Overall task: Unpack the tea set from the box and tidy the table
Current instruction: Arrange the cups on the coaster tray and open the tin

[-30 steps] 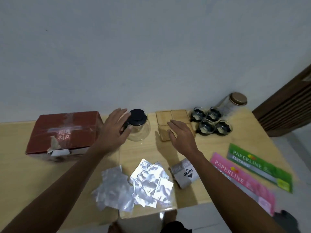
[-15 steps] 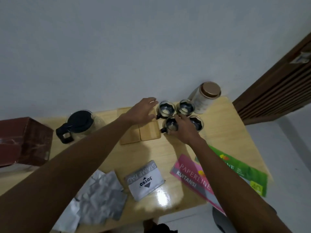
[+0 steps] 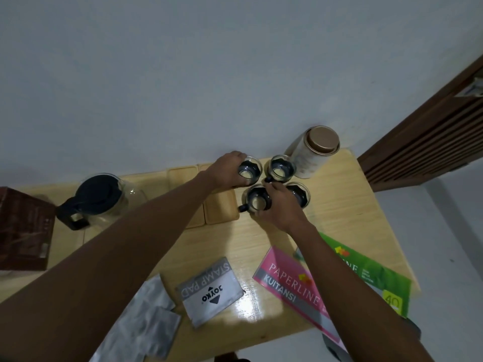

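From the head camera, four small glass cups sit clustered at the far right of the wooden surface (image 3: 339, 205). The left hand (image 3: 228, 169) curls its fingers around the far left cup (image 3: 249, 171). The right hand (image 3: 278, 207) grips the near left cup (image 3: 257, 201) with its fingers wrapped round the rim. A third cup (image 3: 281, 168) stands just beside a tall canister (image 3: 313, 152); the fourth cup (image 3: 300, 195) is partly hidden by the right hand. Wooden coasters (image 3: 220, 207) lie left of the cups, then a glass teapot (image 3: 100, 199) and, at the left edge, a brown box (image 3: 23, 231).
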